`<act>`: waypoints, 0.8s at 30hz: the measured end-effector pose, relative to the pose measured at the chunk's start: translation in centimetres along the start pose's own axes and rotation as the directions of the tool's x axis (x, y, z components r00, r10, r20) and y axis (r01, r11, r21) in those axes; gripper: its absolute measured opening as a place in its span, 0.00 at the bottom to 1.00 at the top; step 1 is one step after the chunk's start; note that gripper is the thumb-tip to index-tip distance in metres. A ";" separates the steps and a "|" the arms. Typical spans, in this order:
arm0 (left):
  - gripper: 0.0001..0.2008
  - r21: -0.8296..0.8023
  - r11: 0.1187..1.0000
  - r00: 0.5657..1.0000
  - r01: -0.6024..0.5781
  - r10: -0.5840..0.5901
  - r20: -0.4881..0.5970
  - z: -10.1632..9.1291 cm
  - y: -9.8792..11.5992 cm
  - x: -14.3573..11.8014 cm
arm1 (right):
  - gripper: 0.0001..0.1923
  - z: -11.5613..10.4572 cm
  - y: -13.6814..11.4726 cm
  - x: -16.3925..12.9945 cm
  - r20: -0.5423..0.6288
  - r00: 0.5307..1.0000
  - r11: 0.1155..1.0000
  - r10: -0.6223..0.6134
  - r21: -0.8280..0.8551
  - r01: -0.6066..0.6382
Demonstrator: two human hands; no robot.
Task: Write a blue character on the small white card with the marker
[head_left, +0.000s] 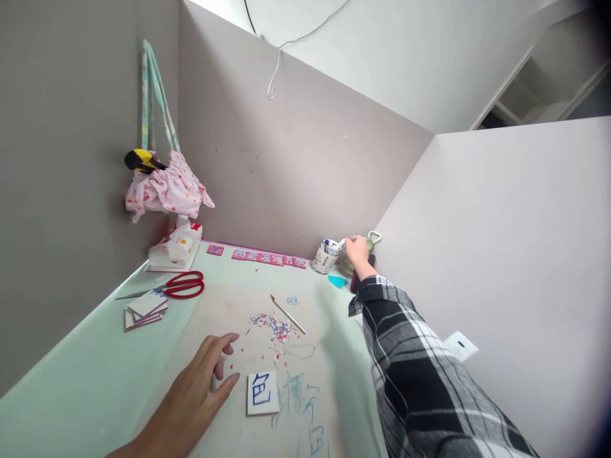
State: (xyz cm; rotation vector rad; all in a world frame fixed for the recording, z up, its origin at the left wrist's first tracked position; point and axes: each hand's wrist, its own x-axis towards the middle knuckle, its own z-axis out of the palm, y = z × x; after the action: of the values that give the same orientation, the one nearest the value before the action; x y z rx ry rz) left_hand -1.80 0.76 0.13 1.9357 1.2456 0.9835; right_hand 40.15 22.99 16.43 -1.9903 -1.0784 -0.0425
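Now the white tile [262,393] with a blue character lies flat near the front edge of the table [90,375]. The left hand [200,381] rests open just beside it, holding nothing. The right hand [357,249] reaches to the far right corner and grasps something small at the paper cup [327,256]. It seems to be fetching a tool; a firm pinch is needed. The thin craft knife [287,313] lies among paper scraps [273,324].

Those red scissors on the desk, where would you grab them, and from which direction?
Take the red scissors by the looped red handles, coming from above on the right. They lie flat on the green desk with the handles toward the middle and the thin blades pointing left, so the loops are the safe, thick end. The left hand is probably nearer.
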 end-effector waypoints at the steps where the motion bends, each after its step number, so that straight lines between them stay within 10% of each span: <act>1: 0.20 0.000 1.000 1.000 0.001 -0.001 0.003 -0.1 0.1 0.0 | 0.18 0.0 0.6 -0.3 0.014 1.000 1.000 0.003 -0.007 -0.003; 8: 0.19 0.025 0.999 0.998 0.037 -0.038 0.042 -0.6 0.8 -0.2 | 0.19 -0.2 4.4 -5.4 0.246 0.965 0.995 -0.088 0.060 0.076; 15: 0.38 0.087 0.993 0.990 -0.076 0.064 0.129 1.4 -0.1 -0.4 | 0.17 0.0 7.0 -17.1 0.538 0.783 0.950 -0.312 0.162 0.266; 24: 0.33 0.186 0.933 0.951 -0.307 0.293 0.099 0.6 2.1 -0.5 | 0.17 0.3 5.9 -26.1 0.439 0.707 0.816 -0.554 0.118 0.566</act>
State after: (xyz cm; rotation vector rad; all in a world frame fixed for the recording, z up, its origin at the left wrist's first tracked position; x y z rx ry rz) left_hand -0.49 -0.48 1.39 2.3499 1.0613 0.9572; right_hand 27.80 4.10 2.11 -1.6494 -1.9837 0.0964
